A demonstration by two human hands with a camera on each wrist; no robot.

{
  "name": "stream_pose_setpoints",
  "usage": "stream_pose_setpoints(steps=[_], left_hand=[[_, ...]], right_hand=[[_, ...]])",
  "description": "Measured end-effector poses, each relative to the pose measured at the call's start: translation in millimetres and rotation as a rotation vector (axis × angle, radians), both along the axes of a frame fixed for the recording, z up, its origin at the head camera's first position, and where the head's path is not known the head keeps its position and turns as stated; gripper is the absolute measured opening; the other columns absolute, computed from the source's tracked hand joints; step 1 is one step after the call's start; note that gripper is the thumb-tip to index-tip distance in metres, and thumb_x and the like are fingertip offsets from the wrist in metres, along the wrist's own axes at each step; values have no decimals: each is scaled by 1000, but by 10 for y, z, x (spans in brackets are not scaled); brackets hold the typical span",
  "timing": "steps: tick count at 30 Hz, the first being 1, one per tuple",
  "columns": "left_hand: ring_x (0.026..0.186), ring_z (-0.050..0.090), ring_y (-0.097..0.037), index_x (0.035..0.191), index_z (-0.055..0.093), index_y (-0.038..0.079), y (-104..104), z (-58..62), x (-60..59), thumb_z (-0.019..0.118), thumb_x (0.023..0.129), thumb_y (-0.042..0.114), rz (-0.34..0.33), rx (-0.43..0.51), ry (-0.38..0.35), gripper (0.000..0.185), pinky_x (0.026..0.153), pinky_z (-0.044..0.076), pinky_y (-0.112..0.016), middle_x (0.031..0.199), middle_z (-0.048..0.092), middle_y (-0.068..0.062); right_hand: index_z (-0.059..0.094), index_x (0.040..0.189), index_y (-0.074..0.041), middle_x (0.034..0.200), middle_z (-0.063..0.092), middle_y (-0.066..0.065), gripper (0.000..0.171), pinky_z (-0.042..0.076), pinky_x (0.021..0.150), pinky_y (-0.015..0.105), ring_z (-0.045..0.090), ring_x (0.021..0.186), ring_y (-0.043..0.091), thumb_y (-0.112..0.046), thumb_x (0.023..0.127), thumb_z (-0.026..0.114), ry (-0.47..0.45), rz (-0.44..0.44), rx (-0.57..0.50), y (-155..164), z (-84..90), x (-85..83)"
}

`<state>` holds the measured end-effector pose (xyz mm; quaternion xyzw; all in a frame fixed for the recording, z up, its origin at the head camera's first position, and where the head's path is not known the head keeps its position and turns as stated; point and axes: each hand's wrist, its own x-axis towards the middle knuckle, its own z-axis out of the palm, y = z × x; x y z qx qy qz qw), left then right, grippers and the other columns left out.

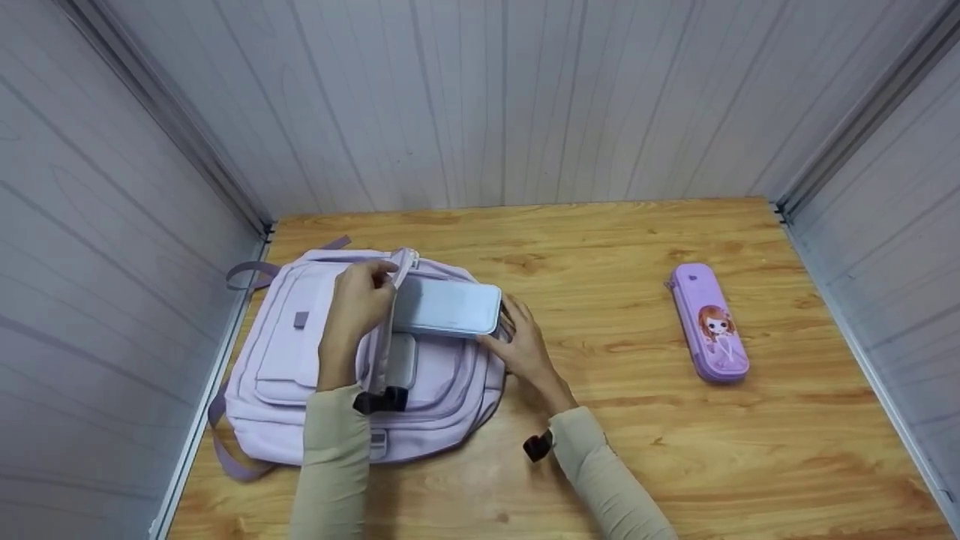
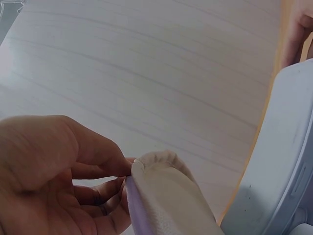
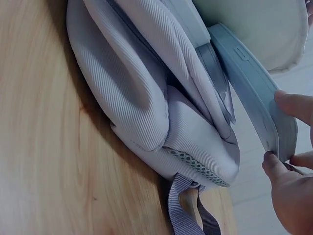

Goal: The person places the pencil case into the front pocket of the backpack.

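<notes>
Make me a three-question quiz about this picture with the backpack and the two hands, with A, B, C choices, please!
1. Where does the purple pencil case lie?
A. on the table, right of the backpack
B. inside the backpack
C. in the left hand

2. What colour is the backpack?
A. red
B. pale lilac
C. black

3. What is the left hand doing?
A. lying flat on the table
B. holding the pencil case
C. pinching the backpack's flap up

Answers:
1 A, it lies alone on the wooden table, apart from the bag.
2 B, the fabric is pale lilac in the head and right wrist views.
3 C, thumb and fingers pinch the flap's edge while the right hand holds a light blue case at the opening.
</notes>
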<state>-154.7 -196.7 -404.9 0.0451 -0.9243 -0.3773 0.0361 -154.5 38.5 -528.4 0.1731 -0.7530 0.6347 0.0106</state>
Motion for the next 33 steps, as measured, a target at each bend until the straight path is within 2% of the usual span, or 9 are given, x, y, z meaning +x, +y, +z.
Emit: stream_pose_setpoints(steps=[3, 7, 11, 14, 22, 27, 30, 33], left_hand=[[82, 54, -23, 112, 68, -1, 12, -3, -3, 50, 86, 3, -4, -14, 18, 32, 70, 41, -32, 91, 63, -13], [82, 54, -23, 112, 67, -1, 22, 4, -2, 50, 86, 4, -3, -19, 13, 32, 70, 41, -32, 91, 62, -13], [83, 54, -23, 113, 67, 0, 32, 11, 2, 49, 87, 5, -1, -12, -3, 32, 71, 41, -32, 92, 62, -12], [84, 53, -23, 114, 67, 0, 44, 14, 0, 49, 88, 5, -2, 3, -16, 32, 71, 41, -32, 94, 61, -12], [84, 54, -23, 114, 67, 0, 56, 8, -17, 49, 87, 5, -10, 16, -3, 32, 71, 42, -31, 94, 62, -13], [83, 54, -22, 113, 67, 0, 52, 11, -20, 50, 86, 5, -20, 22, 7, 32, 70, 42, -31, 93, 63, -12], [81, 54, -22, 113, 67, 1, 43, 23, -15, 49, 86, 4, -24, 20, 6, 33, 69, 42, -31, 92, 63, -12], [79, 54, -21, 114, 67, 1, 30, 32, -10, 48, 86, 4, -24, 13, 7, 34, 67, 43, -31, 92, 63, -11]], right_hand=[[27, 140, 18, 144, 29, 37, 75, 32, 108, 46, 33, 135, 45, 6, 80, 70, -12, 42, -38, 21, -49, -48], [23, 142, 16, 149, 22, 34, 74, 32, 108, 45, 30, 136, 43, 9, 82, 65, -74, 105, -103, 34, -149, -122], [24, 144, 12, 151, 21, 31, 75, 33, 109, 43, 32, 136, 42, 10, 82, 65, -108, 117, -135, -3, -324, -214], [25, 145, 11, 150, 24, 30, 76, 34, 108, 42, 34, 135, 42, 9, 81, 67, -95, 112, -147, -53, -416, -260], [38, 139, 12, 140, 40, 30, 75, 42, 101, 32, 46, 128, 39, -6, 78, 76, 71, 25, 16, -261, -456, -273], [44, 135, 12, 132, 49, 25, 70, 42, 103, 37, 49, 125, 36, -9, 77, 78, 173, -34, 156, -411, -470, -252], [43, 135, 12, 130, 50, 24, 69, 41, 104, 37, 50, 123, 34, -10, 78, 77, 186, -32, 177, -478, -477, -251], [39, 138, 13, 133, 47, 23, 70, 41, 104, 34, 49, 125, 33, -9, 81, 74, 146, 13, 139, -523, -474, -267]])
